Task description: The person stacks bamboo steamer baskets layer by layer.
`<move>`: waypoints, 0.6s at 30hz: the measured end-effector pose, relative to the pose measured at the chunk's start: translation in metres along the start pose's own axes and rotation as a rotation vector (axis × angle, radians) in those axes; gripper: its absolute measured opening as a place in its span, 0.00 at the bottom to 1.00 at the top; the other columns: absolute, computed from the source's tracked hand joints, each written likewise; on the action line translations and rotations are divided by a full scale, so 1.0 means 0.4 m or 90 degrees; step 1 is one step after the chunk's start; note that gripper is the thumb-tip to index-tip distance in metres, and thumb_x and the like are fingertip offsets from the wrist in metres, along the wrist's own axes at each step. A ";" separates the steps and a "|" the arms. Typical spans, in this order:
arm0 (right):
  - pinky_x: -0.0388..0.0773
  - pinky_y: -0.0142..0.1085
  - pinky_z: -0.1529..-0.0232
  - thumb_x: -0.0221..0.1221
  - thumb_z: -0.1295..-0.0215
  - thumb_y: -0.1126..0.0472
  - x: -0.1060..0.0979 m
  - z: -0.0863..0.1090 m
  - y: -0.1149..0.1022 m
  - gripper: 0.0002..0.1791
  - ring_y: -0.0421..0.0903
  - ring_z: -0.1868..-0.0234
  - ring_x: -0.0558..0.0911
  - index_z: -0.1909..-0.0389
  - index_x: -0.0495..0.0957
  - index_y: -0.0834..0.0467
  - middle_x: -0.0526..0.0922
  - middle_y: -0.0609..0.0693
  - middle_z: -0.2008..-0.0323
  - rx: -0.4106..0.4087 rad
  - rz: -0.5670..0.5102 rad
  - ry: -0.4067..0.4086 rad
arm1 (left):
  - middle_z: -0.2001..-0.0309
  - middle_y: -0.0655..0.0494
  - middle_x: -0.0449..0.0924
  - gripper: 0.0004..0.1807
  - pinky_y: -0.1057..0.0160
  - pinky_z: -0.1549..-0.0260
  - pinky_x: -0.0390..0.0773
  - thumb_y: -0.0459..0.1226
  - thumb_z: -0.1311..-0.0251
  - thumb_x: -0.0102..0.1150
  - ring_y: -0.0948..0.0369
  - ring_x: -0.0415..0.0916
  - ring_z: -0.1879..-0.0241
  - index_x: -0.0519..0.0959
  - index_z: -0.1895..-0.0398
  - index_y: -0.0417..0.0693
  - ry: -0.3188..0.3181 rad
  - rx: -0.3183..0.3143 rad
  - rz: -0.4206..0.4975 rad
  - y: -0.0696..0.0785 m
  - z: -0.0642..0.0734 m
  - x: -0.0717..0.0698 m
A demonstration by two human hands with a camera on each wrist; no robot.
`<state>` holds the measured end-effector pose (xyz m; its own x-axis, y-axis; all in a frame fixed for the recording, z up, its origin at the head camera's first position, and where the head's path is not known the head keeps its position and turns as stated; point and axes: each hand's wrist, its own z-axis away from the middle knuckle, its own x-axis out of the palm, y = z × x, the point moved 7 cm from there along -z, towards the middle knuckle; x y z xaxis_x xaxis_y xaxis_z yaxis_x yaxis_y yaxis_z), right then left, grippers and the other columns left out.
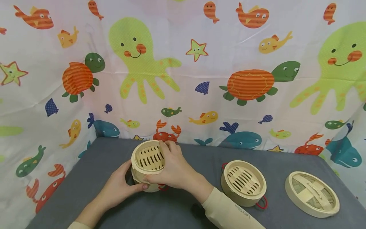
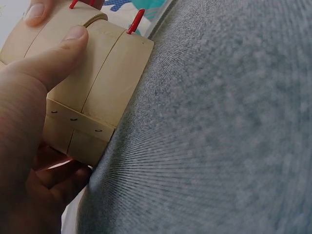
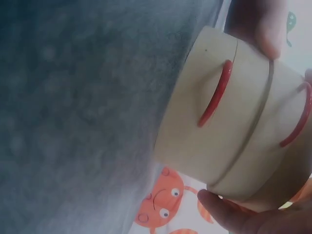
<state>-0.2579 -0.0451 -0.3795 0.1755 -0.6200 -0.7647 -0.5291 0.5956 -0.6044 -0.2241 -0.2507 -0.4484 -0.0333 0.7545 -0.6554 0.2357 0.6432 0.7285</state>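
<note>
Two round bamboo steamer baskets stand stacked on the table, left of centre in the head view. The upper basket has a slatted floor and sits on the lower basket. My left hand grips the stack from the left, its thumb across the lower wall near the seam. From the right, my right hand holds the upper basket, fingers over the far rim and thumb in front. Red loop handles stick out from the walls. In the right wrist view the two baskets meet along a narrow seam.
A third steamer basket with red handles stands on the grey table to the right. Beyond it, at the far right, lies a woven bamboo lid. A sea-animal printed curtain hangs behind the table and along its sides.
</note>
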 end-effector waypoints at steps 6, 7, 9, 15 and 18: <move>0.82 0.43 0.46 0.81 0.51 0.33 -0.001 -0.006 -0.008 0.67 0.54 0.34 0.67 0.16 0.61 0.57 0.66 0.54 0.28 -0.013 0.017 0.006 | 0.22 0.44 0.70 0.63 0.29 0.31 0.70 0.61 0.49 0.85 0.42 0.67 0.23 0.63 0.15 0.47 -0.003 0.007 0.009 -0.002 -0.003 0.000; 0.82 0.43 0.46 0.81 0.51 0.33 0.000 -0.006 -0.008 0.67 0.54 0.34 0.67 0.16 0.61 0.57 0.66 0.54 0.28 -0.013 0.017 0.005 | 0.21 0.44 0.70 0.63 0.29 0.31 0.70 0.60 0.49 0.86 0.42 0.66 0.22 0.62 0.15 0.47 -0.006 0.006 0.011 -0.003 -0.004 0.001; 0.82 0.43 0.46 0.81 0.51 0.33 0.000 -0.006 -0.007 0.67 0.54 0.34 0.67 0.15 0.60 0.57 0.66 0.54 0.28 -0.009 0.017 0.004 | 0.21 0.44 0.69 0.64 0.29 0.30 0.69 0.60 0.50 0.87 0.41 0.66 0.22 0.62 0.15 0.46 -0.010 0.002 0.016 -0.004 -0.004 0.002; 0.81 0.43 0.46 0.81 0.52 0.33 0.002 -0.008 -0.004 0.68 0.53 0.34 0.67 0.15 0.60 0.57 0.67 0.54 0.29 -0.014 0.019 0.003 | 0.23 0.44 0.72 0.61 0.31 0.30 0.71 0.58 0.49 0.87 0.42 0.68 0.23 0.65 0.17 0.44 -0.006 0.006 0.018 0.002 -0.005 0.000; 0.82 0.43 0.45 0.81 0.52 0.32 0.000 -0.011 -0.004 0.68 0.53 0.33 0.66 0.15 0.60 0.57 0.67 0.54 0.28 -0.022 0.019 0.001 | 0.24 0.45 0.73 0.60 0.33 0.30 0.72 0.58 0.49 0.87 0.43 0.69 0.24 0.66 0.18 0.45 0.000 0.009 0.024 0.003 -0.005 0.000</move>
<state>-0.2607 -0.0483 -0.3773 0.1575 -0.6030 -0.7820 -0.5620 0.5964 -0.5731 -0.2255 -0.2497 -0.4472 -0.0244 0.7780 -0.6278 0.2499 0.6128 0.7497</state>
